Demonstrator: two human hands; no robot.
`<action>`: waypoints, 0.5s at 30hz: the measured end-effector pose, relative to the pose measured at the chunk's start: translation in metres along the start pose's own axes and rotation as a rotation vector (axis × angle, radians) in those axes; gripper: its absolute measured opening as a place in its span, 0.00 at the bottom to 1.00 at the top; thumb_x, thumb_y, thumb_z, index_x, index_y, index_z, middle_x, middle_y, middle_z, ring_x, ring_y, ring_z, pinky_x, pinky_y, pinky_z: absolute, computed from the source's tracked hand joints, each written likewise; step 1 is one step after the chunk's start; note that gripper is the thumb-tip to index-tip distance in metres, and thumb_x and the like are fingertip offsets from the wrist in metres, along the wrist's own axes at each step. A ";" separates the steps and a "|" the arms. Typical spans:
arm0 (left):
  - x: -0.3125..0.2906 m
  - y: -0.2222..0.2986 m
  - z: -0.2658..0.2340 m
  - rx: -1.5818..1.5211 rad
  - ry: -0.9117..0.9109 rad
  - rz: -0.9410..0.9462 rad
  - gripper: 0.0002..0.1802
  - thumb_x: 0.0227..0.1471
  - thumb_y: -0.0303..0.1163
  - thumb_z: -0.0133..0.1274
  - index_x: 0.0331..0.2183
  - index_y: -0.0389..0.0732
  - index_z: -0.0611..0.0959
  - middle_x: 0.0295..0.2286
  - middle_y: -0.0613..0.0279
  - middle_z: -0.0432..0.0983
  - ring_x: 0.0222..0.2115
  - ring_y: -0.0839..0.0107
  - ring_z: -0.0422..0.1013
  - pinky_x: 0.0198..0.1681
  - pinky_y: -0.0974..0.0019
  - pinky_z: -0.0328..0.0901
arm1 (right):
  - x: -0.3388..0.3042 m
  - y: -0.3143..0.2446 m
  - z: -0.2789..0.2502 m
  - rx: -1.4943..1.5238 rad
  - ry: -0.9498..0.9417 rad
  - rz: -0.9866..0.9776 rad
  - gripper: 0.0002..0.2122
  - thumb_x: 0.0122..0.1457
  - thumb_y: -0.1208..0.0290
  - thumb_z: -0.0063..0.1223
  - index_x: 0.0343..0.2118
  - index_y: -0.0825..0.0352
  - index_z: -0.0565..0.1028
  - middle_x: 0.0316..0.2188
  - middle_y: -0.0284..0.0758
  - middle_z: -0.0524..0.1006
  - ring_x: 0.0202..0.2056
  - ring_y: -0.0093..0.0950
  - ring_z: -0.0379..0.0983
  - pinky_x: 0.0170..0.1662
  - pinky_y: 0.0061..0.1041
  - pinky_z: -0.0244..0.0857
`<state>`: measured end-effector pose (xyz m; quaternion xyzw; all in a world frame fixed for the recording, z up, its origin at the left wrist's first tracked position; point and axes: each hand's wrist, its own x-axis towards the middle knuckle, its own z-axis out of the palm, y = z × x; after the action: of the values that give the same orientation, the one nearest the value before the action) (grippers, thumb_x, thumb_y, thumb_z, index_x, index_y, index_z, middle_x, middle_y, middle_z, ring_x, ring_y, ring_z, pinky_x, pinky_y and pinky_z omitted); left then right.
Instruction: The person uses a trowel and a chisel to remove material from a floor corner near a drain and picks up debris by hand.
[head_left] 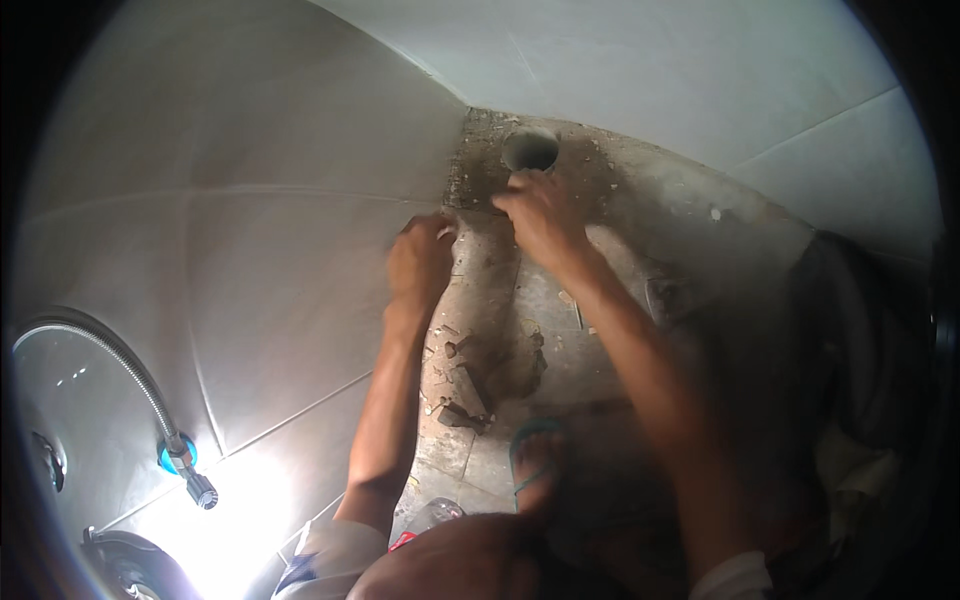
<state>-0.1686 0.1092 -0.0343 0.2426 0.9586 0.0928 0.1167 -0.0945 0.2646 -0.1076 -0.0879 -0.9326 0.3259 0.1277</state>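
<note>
A round pipe opening (533,150) sits in the rough floor at the far corner, dark inside with a pale rim. My right hand (547,222) is at its near edge, fingers curled down; whatever they hold, if anything, is hidden. To the left, beside the tiled wall, my left hand (420,262) is closed with its fingers bent inward. A small pale spot shows at its fingertips, too blurred to name. Under both hands runs a dusty strip of floor (485,265).
Broken tile or mortar pieces (466,392) lie nearer me, by my sandalled foot (538,465). On the left wall (280,290) hangs a braided metal hose (120,355) with a valve (200,488), next to bright glare. Dark cloth (860,320) lies at right.
</note>
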 end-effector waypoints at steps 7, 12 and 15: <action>0.048 0.008 0.043 0.235 0.020 -0.018 0.07 0.49 0.26 0.52 0.31 0.38 0.83 0.37 0.47 0.77 0.39 0.51 0.75 0.40 0.52 0.70 | 0.035 0.018 0.019 -0.160 -0.256 -0.126 0.08 0.53 0.75 0.48 0.27 0.62 0.81 0.41 0.38 0.77 0.47 0.35 0.70 0.53 0.40 0.59; 0.068 0.020 0.040 0.455 -0.095 -0.065 0.06 0.50 0.28 0.53 0.30 0.40 0.84 0.34 0.50 0.80 0.37 0.58 0.78 0.38 0.58 0.71 | 0.040 0.020 0.016 -0.167 -0.435 -0.139 0.08 0.52 0.75 0.48 0.26 0.64 0.80 0.36 0.38 0.78 0.45 0.35 0.71 0.53 0.40 0.60; 0.082 0.022 0.049 0.622 0.061 0.005 0.05 0.50 0.30 0.54 0.29 0.44 0.85 0.31 0.55 0.81 0.36 0.61 0.78 0.36 0.61 0.72 | 0.029 0.019 0.023 -0.146 -0.256 -0.209 0.07 0.52 0.77 0.47 0.28 0.65 0.80 0.34 0.39 0.79 0.41 0.36 0.73 0.52 0.41 0.60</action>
<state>-0.2152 0.1743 -0.0904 0.2662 0.9434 -0.1975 0.0077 -0.1271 0.2725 -0.1315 0.0426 -0.9665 0.2508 0.0344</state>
